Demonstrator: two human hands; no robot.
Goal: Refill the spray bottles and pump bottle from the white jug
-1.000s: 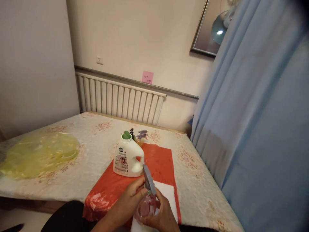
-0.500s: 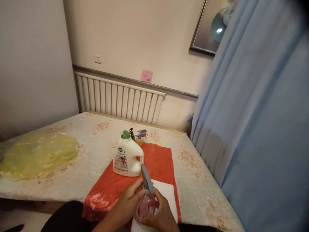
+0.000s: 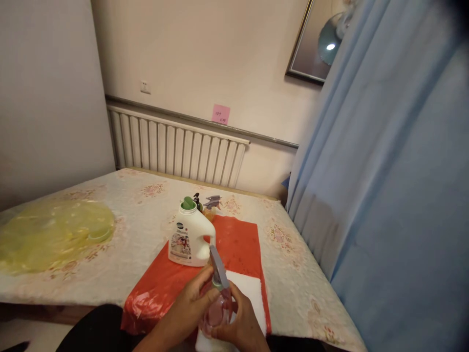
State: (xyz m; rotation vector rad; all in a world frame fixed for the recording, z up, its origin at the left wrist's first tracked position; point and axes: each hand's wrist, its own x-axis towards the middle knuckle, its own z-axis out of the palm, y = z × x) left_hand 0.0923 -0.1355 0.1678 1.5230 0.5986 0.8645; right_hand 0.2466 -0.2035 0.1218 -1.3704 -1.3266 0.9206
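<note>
Both my hands hold a small clear pinkish spray bottle [image 3: 217, 313] with a grey trigger head [image 3: 219, 266], close to the table's front edge. My left hand [image 3: 190, 303] is closed round its neck and left side. My right hand [image 3: 242, 320] grips the body from the right, thumb low on the front. Under the bottle lies a white cloth [image 3: 246, 288], on a red plastic sheet [image 3: 238, 244]. Just beyond my hands stands a white jug [image 3: 192, 239] with a green spout piece in its open mouth and a picture label.
Behind the jug are a dark pump bottle [image 3: 197, 200] and grey trigger heads [image 3: 213, 201]. A transparent yellow plastic bag [image 3: 54, 234] spreads over the left of the flowered tablecloth [image 3: 146, 195]. A blue curtain [image 3: 384, 171] hangs at right; a radiator [image 3: 176, 146] runs along the wall.
The view has shifted slightly, so everything sits a little further left. Both hands keep their hold on the spray bottle, with only slight finger movement.
</note>
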